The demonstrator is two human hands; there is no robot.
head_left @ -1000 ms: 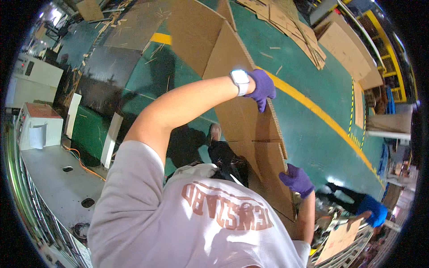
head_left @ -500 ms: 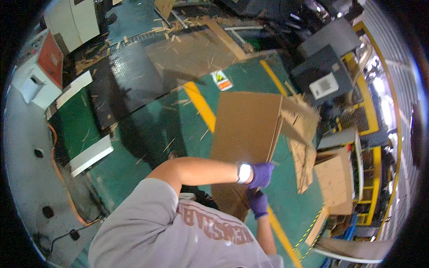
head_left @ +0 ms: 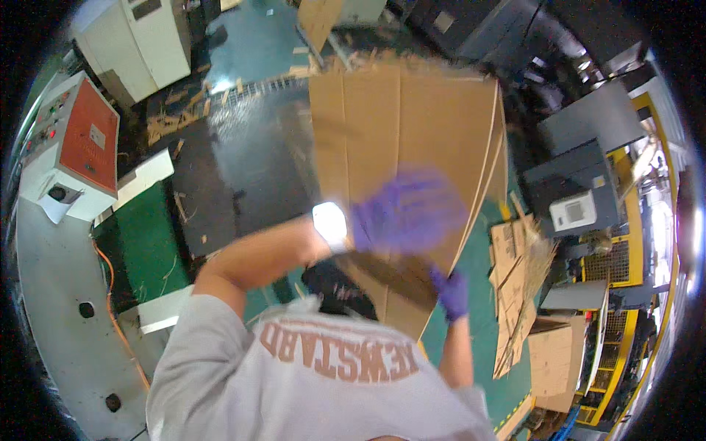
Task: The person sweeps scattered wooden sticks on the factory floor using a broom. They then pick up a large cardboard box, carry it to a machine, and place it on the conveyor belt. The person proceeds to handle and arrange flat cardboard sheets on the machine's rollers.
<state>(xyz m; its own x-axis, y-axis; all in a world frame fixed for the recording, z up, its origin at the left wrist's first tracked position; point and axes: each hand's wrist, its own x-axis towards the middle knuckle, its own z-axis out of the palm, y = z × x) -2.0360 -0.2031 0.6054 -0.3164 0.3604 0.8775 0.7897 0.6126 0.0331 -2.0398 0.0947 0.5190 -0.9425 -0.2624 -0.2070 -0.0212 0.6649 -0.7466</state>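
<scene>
Since half a second ago, the folded brown cardboard has swung farther forward and now spreads across more of the floor ahead, while the purple-gloved left hand has left its place just above the right hand at the edge and shifted over the broad face. At far left, a grey metal surface with dark holes bears a white control box with a red panel, and an orange cable runs along its side. Behind that box stands a white cabinet. Next comes a green panel with white strips at its ends, then a dark mat on the floor. In the middle, the cardboard stretches away from the person, its layers showing along the right edge. The left arm reaches across with a pale lit watch at the wrist; that hand's grip is wide, its fingers extended and blurred, and whether it touches the sheet I cannot tell. The right hand, also gloved, has its grip closed on the lower right edge. Farther right lie flat cardboard scraps, then a cardboard box beside yellow framing.
</scene>
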